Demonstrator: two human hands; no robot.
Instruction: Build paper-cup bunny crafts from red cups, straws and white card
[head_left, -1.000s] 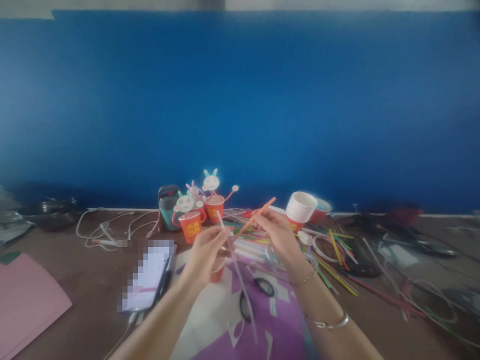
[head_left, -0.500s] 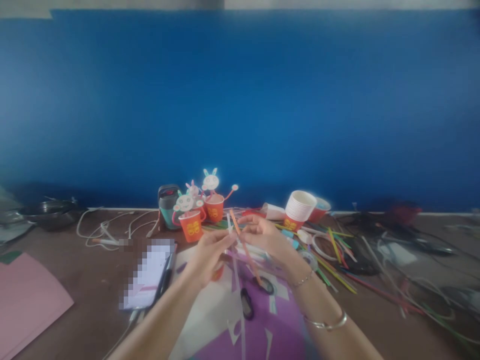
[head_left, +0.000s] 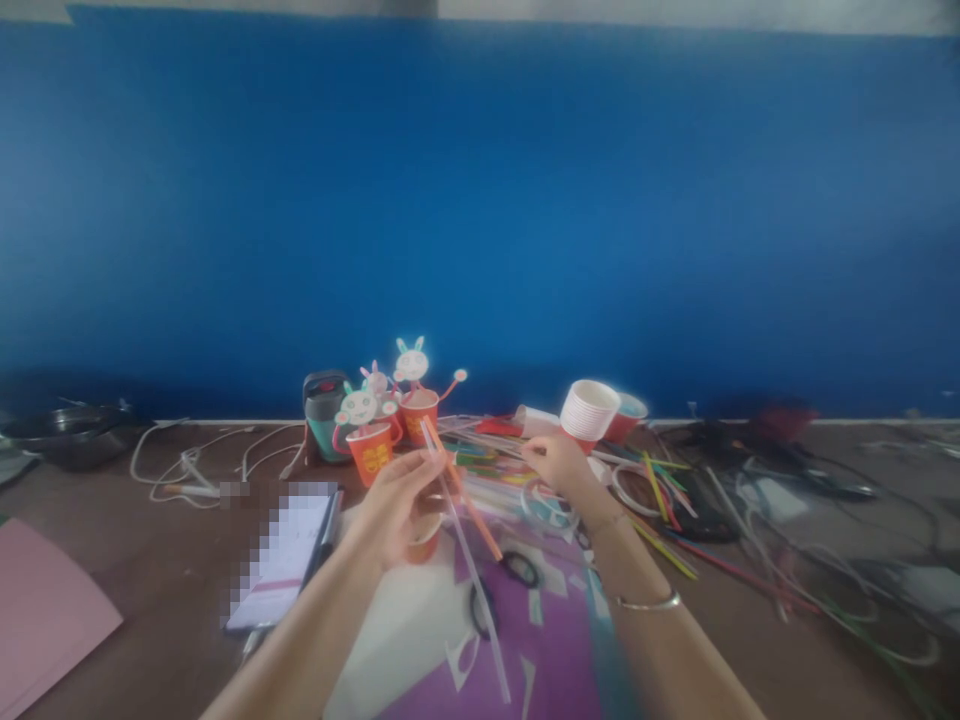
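Observation:
My left hand (head_left: 401,505) is closed in a pinch on a clear plastic straw (head_left: 476,580), which slants down toward me. An orange straw (head_left: 474,505) runs beside it from the same fingers. Beneath that hand sits a small orange paper cup (head_left: 424,540), partly hidden. My right hand (head_left: 559,462) is held over a heap of coloured straws (head_left: 487,460), its fingertips pressed together; whatever they hold, if anything, is too small to make out. Black scissor handles (head_left: 520,568) rest on purple paper (head_left: 555,640), among white paper scraps (head_left: 465,660).
Red cups with rabbit-faced figures (head_left: 373,455) stand at the back left, near a grey-green bottle (head_left: 325,420). Stacked paper cups (head_left: 590,412) stand at the back right. A phone (head_left: 289,560) and pink paper (head_left: 49,610) lie left. Tangled cables (head_left: 810,560) spread right.
My right hand has left the orange straw and moved right, over the straw heap. My left hand keeps both straws, now tilted more to the left at their tops. The view has shifted slightly.

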